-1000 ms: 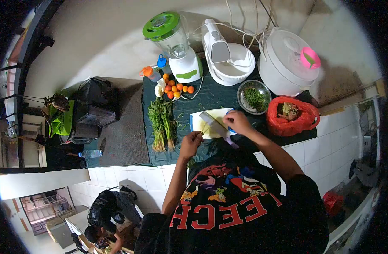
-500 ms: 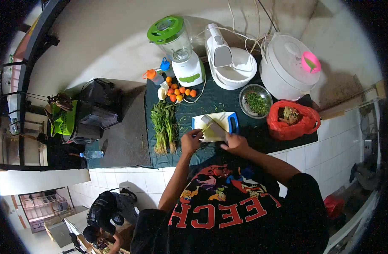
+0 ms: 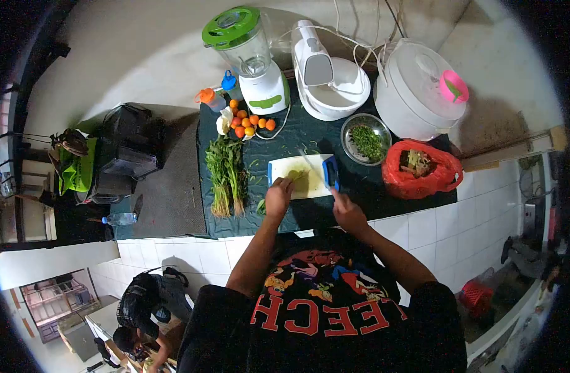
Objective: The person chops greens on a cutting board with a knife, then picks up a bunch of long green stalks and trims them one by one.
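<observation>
A white cutting board [image 3: 317, 191] with blue ends lies in front of me on the dark green cloth. My left hand [image 3: 279, 194] is closed at the board's left side, its fingertips pinching a small bunch of green leafy vegetable [image 3: 297, 175] against the surface. At the board's right end, my right hand [image 3: 348, 210] is wrapped around a knife [image 3: 333, 188]. The blade points away from me and is hard to make out, turned edge-on or blurred. Left of the board lie bunches of leafy greens [image 3: 226, 177] with their roots on.
A steel bowl of chopped greens [image 3: 367, 142] and a red plastic bag [image 3: 415, 180] stand on the right. Behind are a blender [image 3: 260, 87], a stand mixer [image 3: 331, 87], a white lidded container [image 3: 415, 93] and several orange-red tomatoes [image 3: 249, 122]. Another person [image 3: 145, 311] bends low at lower left.
The knife, earlier flat-side visible across the board, has swung to the right end with my right hand. My left hand stays on the greens. The whole view has shifted slightly.
</observation>
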{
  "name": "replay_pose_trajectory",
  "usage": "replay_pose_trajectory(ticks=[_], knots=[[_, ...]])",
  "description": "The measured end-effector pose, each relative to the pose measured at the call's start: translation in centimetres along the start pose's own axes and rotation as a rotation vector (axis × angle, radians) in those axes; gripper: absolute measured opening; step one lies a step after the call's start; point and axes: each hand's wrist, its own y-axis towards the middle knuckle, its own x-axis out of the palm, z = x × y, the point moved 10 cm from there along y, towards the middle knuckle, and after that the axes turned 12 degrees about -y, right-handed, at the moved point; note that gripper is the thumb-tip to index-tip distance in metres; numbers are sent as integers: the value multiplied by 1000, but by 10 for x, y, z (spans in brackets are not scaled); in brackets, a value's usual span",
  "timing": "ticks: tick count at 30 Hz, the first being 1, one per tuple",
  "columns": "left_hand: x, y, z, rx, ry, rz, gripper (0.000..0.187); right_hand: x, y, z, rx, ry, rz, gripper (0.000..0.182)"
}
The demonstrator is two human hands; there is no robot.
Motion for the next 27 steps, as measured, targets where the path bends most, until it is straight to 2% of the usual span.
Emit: replay_pose_trajectory(ticks=[3,4,6,8,10,13,17,19,20,22,23,24,25,26,27], knots=[[5,-2,7,-45,108,-50,17,18,-6,-18,-77,-53,-112,65],[7,-1,8,-65,135,-76,17,42,-8,-15,-9,-86,-276,67],[7,2,7,-84,168,-95,18,52,-6,-20,-6,-50,-301,68],[6,2,12,-23,137,-78,18,58,-7,-25,0,-11,-327,68],[8,3,10,-21,155,-107,17,57,-9,-22,112,4,-440,64],[12,4,8,-30,163,-146,16,51,-6,-26,126,-32,-491,64],[9,5,10,-4,114,-125,14,62,-2,-28,75,-86,-485,64],[8,5,8,-23,115,-139,14,60,9,-30,9,-156,-201,62],[9,6,6,-39,114,-151,14,69,16,-25,11,-156,-197,62],[4,6,-5,-31,69,-78,15,68,33,-59,-404,-490,-57,60],[-3,4,-13,-28,25,-5,17,64,33,-65,-404,-492,-52,60],[-10,2,-12,-23,26,-3,17,48,38,-65,-274,-350,-62,58],[-18,-2,-28,-192,-97,-12,20,41,44,-60,-144,-208,-71,57],[-23,-9,-44,-364,-223,-22,23,39,49,-64,-143,-209,-69,57],[-35,-11,-40,-365,-223,-24,23,44,50,-67,-147,-157,-111,54]])
